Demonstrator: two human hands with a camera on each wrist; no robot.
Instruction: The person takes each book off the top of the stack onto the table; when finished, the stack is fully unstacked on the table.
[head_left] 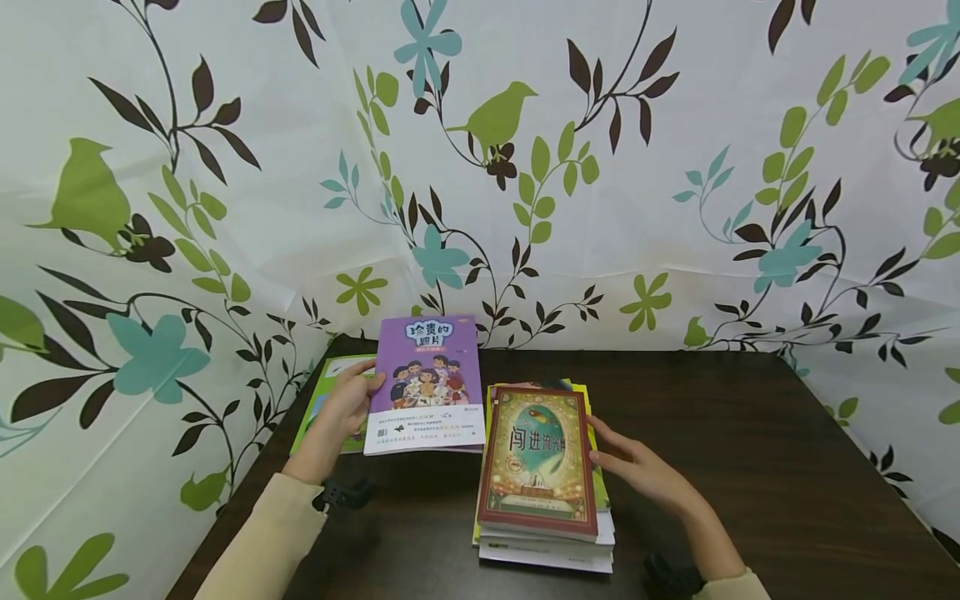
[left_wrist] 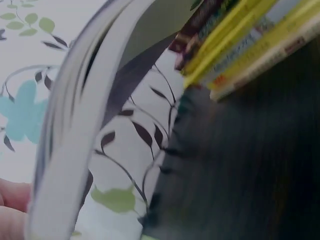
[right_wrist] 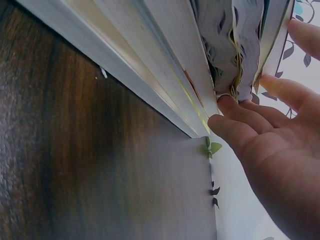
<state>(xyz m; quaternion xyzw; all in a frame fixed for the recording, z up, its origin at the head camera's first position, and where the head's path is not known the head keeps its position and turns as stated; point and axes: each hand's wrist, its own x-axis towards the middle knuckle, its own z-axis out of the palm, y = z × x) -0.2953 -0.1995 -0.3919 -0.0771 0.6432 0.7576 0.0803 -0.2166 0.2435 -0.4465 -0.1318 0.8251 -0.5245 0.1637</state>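
My left hand [head_left: 347, 408] pinches the left edge of a purple paperback book [head_left: 429, 387], which is raised and tilted with its cartoon cover showing. In the left wrist view the page edges [left_wrist: 75, 150] stand slightly fanned beside the fingers [left_wrist: 14, 202]. Below and left of it lies a green book [head_left: 335, 367], partly covered by hand and book. A stack of books [head_left: 543, 557] stands to the right, topped by a red-bordered book [head_left: 536, 467]. My right hand [head_left: 637, 467] rests its outstretched fingertips [right_wrist: 227, 127] against the stack's right side.
The dark wooden table [head_left: 712, 433] extends to the right of the stack. Behind and to the left, a white cloth [head_left: 637, 217] printed with birds and leaves hangs along the table's edges.
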